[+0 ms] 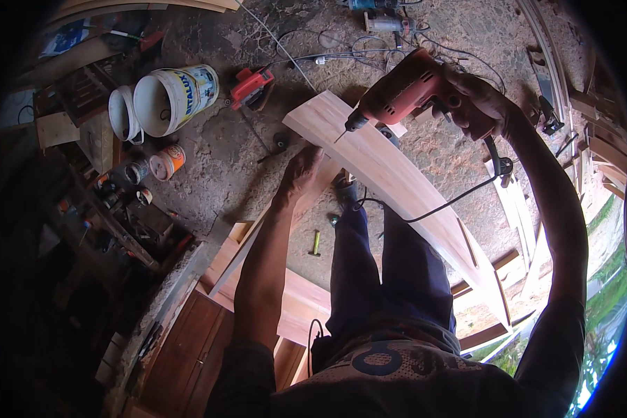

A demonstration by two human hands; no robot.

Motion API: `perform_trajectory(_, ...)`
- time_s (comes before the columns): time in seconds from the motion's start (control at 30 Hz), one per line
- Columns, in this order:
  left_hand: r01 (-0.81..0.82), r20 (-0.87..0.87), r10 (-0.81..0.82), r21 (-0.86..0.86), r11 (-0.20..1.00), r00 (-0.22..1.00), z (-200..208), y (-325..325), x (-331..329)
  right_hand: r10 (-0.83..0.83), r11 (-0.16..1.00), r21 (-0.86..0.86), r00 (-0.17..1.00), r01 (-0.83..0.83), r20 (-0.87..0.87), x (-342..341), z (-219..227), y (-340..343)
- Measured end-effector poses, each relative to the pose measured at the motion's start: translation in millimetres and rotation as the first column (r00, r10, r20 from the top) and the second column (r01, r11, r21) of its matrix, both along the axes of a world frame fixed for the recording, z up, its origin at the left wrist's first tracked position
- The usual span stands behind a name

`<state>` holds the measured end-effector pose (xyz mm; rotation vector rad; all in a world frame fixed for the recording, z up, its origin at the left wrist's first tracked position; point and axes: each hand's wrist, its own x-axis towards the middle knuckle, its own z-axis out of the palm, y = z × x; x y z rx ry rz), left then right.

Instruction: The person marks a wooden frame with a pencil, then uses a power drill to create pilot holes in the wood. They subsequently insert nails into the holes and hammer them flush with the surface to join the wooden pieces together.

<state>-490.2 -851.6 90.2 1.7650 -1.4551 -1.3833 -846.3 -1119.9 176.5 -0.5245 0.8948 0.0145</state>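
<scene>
A right hand (484,104) grips a red drill (404,90), its bit touching a long pale curved plank (397,184) slanting across the knees. The left hand (301,171) clasps the plank's near edge. The plank looks stiff, light and smooth; best held by its edges.

Rough grey concrete floor (216,167), strewn with tangled cables (369,49). White buckets (164,101) tipped on their sides at left, small tins (166,162) beside them. Dim, cluttered shelving (111,209) along the left edge. Stacked timber offcuts (599,139) at right. Daylight and green foliage (609,292) beyond, lower right.
</scene>
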Motion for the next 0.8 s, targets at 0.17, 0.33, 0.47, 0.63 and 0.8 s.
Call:
perform_trajectory(0.17, -0.108, -0.073, 0.118, 0.125, 0.986, 0.990, 11.4, -6.2, -6.5, -0.007, 0.997, 0.078, 1.000, 0.008, -0.013, -4.3, -5.1, -2.2)
perform_trajectory(0.33, -0.080, -0.029, 0.084, 0.123, 0.989, 0.996, 6.2, -2.4, -2.5, -0.025, 0.997, 0.078, 0.999, 0.021, 0.048, 5.2, 5.4, -0.5)
perform_trajectory(0.47, 0.049, 0.044, -0.047, -0.029, 0.998, 0.998, -0.6, -0.9, 1.0, -0.006, 0.993, 0.120, 1.000, 0.004, 0.013, 2.9, 3.7, -2.3)
perform_trajectory(0.63, -0.020, -0.005, 0.020, 0.020, 1.000, 1.000, -4.7, 2.9, -1.4, 0.059, 0.998, 0.020, 0.988, -0.056, -0.145, 10.1, 12.7, -3.4)
perform_trajectory(0.8, -0.039, 0.024, 0.039, 0.002, 0.999, 0.999, -15.0, 7.4, -0.3, 0.115, 0.988, -0.084, 0.976, -0.132, -0.186, 20.9, 29.7, -4.4)
